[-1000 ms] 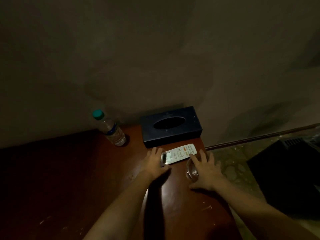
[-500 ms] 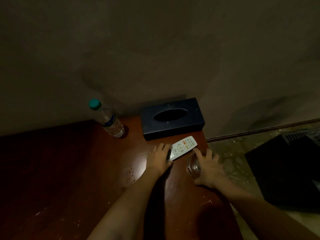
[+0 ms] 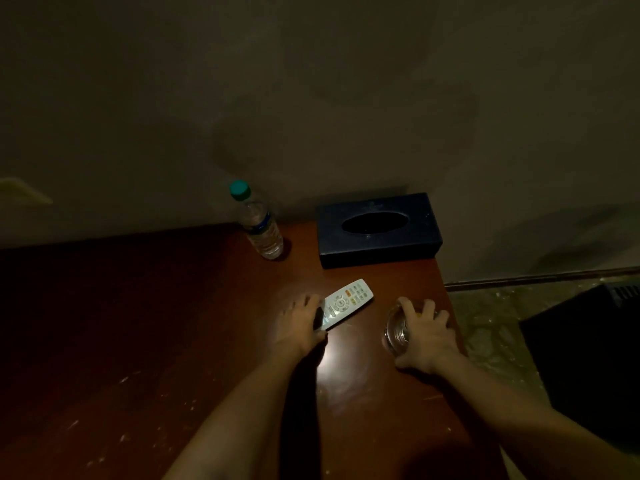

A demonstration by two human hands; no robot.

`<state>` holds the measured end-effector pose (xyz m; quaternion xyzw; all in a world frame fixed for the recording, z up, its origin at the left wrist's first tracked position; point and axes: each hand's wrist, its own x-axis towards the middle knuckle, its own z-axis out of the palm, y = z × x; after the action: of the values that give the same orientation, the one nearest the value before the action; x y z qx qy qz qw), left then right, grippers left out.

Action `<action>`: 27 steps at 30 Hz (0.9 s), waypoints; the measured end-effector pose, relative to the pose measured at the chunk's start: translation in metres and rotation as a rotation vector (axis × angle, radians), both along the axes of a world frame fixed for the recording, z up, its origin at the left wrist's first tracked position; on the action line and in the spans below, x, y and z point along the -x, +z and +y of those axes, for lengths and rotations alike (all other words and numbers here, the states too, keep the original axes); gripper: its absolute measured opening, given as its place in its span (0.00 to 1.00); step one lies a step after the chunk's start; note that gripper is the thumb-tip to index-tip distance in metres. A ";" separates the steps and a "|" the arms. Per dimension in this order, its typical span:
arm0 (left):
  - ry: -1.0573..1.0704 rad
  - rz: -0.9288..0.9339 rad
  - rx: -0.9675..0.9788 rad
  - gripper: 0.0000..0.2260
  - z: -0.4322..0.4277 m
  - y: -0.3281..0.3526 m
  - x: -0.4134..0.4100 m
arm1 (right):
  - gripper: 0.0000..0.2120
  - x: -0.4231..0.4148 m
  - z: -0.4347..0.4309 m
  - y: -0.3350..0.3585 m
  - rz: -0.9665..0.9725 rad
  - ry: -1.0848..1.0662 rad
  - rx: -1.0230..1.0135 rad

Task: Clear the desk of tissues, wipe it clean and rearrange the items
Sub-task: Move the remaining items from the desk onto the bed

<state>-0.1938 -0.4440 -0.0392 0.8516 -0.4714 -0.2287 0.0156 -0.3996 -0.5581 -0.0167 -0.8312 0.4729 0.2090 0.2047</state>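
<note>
Step in hand, as I judge it: rearranging. No loose tissues visible anywhere on the desk (image 3: 173, 306); the light is dim, so small scraps could escape me.

My left hand (image 3: 299, 327) lies on the near end of the white remote (image 3: 346, 303), fingers curled over it and pinning it to the wood. The remote sits at a slant, its far end angled toward the desk's back right corner, just short of the dark tissue box (image 3: 379, 230) but not touching it. I cannot tell whether the thumb is under the remote or only beside it.

My right hand (image 3: 427, 336) is closed around a small round glass dish (image 3: 398, 336), an ashtray by the look of it, near the right edge of the desk. Fingers wrap its far rim, thumb on the near side. Firm hold.

Tissue box: back right corner, against the wall, oval slot empty of any protruding sheet. Water bottle (image 3: 258, 223), green cap, upright at the back edge, left of the box and apart from it.

Surface note: pale specks and streaks toward the near left; wiping may be incomplete.

Next move, my estimate: square the remote parallel to the box front and set the dish inboard. The dish is close to the right edge; slide it, do not lift it over the floor.
</note>
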 end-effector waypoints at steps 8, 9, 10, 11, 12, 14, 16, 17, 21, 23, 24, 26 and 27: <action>0.136 -0.012 -0.062 0.31 0.044 0.000 -0.033 | 0.56 -0.059 0.016 -0.004 -0.002 0.108 0.002; 0.124 -0.023 -0.056 0.31 0.046 -0.001 -0.036 | 0.56 -0.066 0.018 -0.005 -0.002 0.113 0.002; 0.104 -0.038 -0.047 0.31 0.046 -0.001 -0.038 | 0.56 -0.072 0.019 -0.006 -0.003 0.117 0.003; 0.083 -0.050 -0.034 0.31 0.044 -0.002 -0.039 | 0.56 -0.077 0.019 -0.007 -0.003 0.122 0.006; 0.066 -0.058 -0.016 0.30 0.041 -0.003 -0.039 | 0.56 -0.081 0.019 -0.007 0.000 0.130 0.009; 0.039 -0.054 0.010 0.30 0.033 -0.005 -0.038 | 0.56 -0.087 0.018 -0.008 0.010 0.145 0.011; 0.039 -0.029 0.017 0.28 0.028 -0.008 -0.037 | 0.56 -0.089 0.016 -0.009 0.018 0.154 0.009; 0.049 -0.015 0.026 0.27 0.027 -0.009 -0.037 | 0.55 -0.089 0.015 -0.009 0.016 0.156 0.010; 0.091 0.015 0.072 0.23 0.030 -0.010 -0.041 | 0.55 -0.087 0.014 -0.012 -0.003 0.168 0.015; 0.120 0.019 0.081 0.22 0.031 -0.007 -0.046 | 0.55 -0.088 0.013 -0.013 -0.009 0.168 0.007; 0.133 0.020 0.087 0.23 0.030 -0.005 -0.048 | 0.55 -0.089 0.012 -0.013 -0.011 0.166 0.004; 0.155 0.020 0.100 0.24 0.027 -0.001 -0.053 | 0.55 -0.089 0.011 -0.012 -0.008 0.172 0.002; 0.160 0.020 0.098 0.24 0.025 0.000 -0.055 | 0.55 -0.089 0.012 -0.012 -0.004 0.177 0.002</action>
<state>-0.1391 -0.4189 -0.0391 0.8825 -0.4122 -0.2117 0.0803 -0.3103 -0.5465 -0.0289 -0.8704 0.3971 0.2242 0.1858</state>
